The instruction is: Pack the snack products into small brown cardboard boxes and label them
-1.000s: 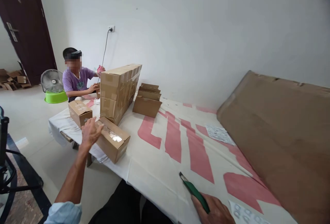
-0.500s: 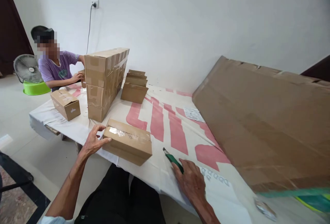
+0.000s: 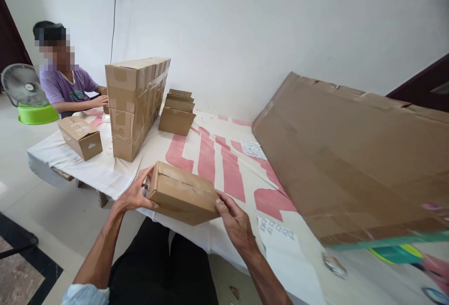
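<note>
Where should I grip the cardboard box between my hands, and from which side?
Probably grip the cardboard box by its short ends, left hand from the left, right hand from the right: it is longer than wide, and those ends face the hands.

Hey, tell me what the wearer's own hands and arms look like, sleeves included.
The left hand and right hand are ungloved, with no watch visible on either wrist. A creased, pale blue sleeve ends near the left elbow. The right forearm is uncovered as far as the picture shows.
</note>
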Available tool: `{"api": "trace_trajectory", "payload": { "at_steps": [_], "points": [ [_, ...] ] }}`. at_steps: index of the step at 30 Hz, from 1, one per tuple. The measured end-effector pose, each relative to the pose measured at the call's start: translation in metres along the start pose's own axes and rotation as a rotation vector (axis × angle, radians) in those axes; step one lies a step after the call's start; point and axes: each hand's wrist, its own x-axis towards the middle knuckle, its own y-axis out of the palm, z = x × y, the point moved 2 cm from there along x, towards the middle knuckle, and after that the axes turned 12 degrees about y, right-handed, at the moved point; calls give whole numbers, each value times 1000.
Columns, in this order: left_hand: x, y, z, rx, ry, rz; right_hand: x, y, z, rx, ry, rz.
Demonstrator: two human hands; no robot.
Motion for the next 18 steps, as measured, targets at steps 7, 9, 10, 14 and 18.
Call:
{"api": "trace_trajectory", "payload": {
  "at_steps": [7,9,10,14,18],
  "points": [
    [5,23,-41,186,171,10,9,-17,-32,89,170,-25],
    [6,28,-46,212,183,7,9,-18,-36,122,181,-16],
    [5,30,-47,218,189,4,8,-18,-36,142,186,-13],
    [2,36,-51,217,210,-33,7,-19,-35,178,198,-8],
    [0,41,-54,220,236,-91,9,-21,-35,143,194,13]
  ]
}}
